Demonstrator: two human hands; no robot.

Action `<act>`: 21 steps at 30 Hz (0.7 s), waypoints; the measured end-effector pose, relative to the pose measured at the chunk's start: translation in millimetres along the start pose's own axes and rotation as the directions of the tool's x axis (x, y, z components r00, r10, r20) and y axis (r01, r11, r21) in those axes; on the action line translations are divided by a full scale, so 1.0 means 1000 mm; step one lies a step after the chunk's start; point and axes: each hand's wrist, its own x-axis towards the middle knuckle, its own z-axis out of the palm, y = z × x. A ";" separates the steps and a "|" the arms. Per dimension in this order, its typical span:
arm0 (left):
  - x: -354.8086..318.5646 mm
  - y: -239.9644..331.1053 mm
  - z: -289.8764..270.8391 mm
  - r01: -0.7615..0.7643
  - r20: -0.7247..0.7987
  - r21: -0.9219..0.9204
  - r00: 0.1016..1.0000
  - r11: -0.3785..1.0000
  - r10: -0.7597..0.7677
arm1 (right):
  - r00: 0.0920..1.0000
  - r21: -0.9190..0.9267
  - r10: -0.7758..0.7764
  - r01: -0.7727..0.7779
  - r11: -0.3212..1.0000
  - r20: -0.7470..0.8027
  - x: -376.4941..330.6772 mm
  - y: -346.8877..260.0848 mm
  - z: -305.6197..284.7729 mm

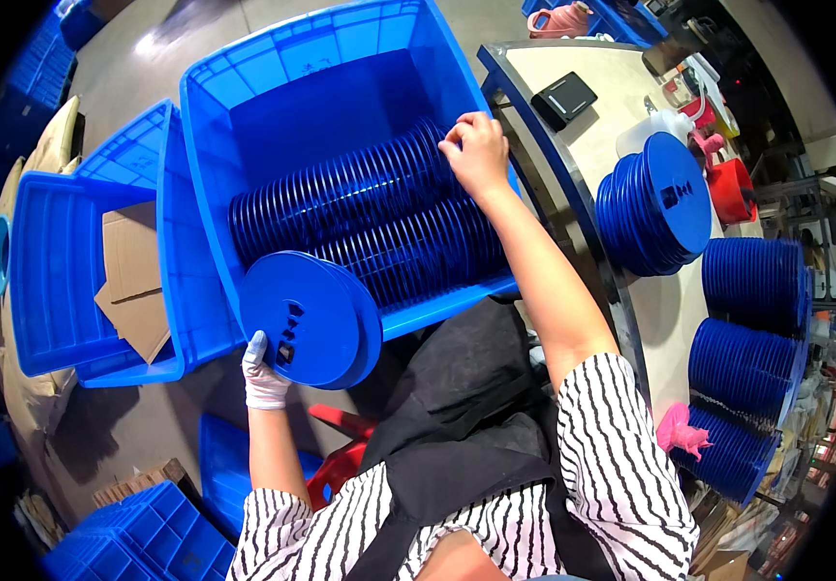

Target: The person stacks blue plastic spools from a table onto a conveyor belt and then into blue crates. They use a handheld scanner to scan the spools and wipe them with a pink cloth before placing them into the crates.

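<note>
My left hand (263, 376), in a white glove, grips the edge of two flat round blue discs (316, 315) that overlap, one slightly behind the other. Dark cut-out marks show on the upper disc. These discs stand over the near left corner of a large blue crate (207, 184). Inside the crate, blue discs are packed on edge in two long rows (340, 189). My bare right hand (479, 155) is at the far right end of the back row, its fingers bent together against the row's end. Whatever those fingertips hold, if anything, is hidden.
Left of the crate stand further blue crates (35, 281), with cardboard (132, 252) in one. A table (621, 87) on the right bears a stack of blue discs (652, 203), a black box (564, 101) and more disc stacks (743, 363). Below is a red stool (340, 455).
</note>
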 end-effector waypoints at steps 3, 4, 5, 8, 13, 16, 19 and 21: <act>0.001 -0.002 0.004 -0.016 -0.018 0.001 1.000 1.000 0.016 | 0.989 -0.023 -0.079 0.082 0.996 0.125 -0.009 0.013 0.013; 0.000 -0.001 0.006 -0.028 -0.035 0.011 0.999 1.000 0.028 | 0.988 -0.024 -0.067 0.071 0.997 0.139 -0.012 0.013 0.017; -0.001 -0.002 0.009 -0.043 -0.044 0.030 0.998 0.999 0.044 | 0.987 -0.026 -0.055 0.060 0.998 0.153 -0.014 0.013 0.020; -0.003 -0.002 0.012 -0.062 -0.047 0.063 0.997 0.996 0.065 | 0.988 -0.026 -0.072 0.076 0.997 0.134 -0.018 0.005 0.022; -0.002 0.000 -0.004 -0.025 -0.001 0.042 1.000 0.999 0.025 | 0.983 -0.146 -0.113 0.134 0.980 0.147 -0.017 -0.001 0.024; 0.001 0.002 -0.005 -0.007 -0.008 0.012 1.000 1.000 0.007 | 0.981 -0.275 -0.099 0.143 0.951 0.168 -0.015 -0.005 0.023; -0.003 0.000 0.009 -0.018 0.013 0.056 1.000 0.998 0.017 | 0.953 -0.418 -0.109 0.224 0.880 0.282 -0.010 -0.015 0.024; -0.003 0.000 0.006 -0.034 0.004 0.059 0.999 0.998 0.034 | 0.950 -0.394 -0.139 0.246 0.886 0.281 -0.012 -0.015 0.027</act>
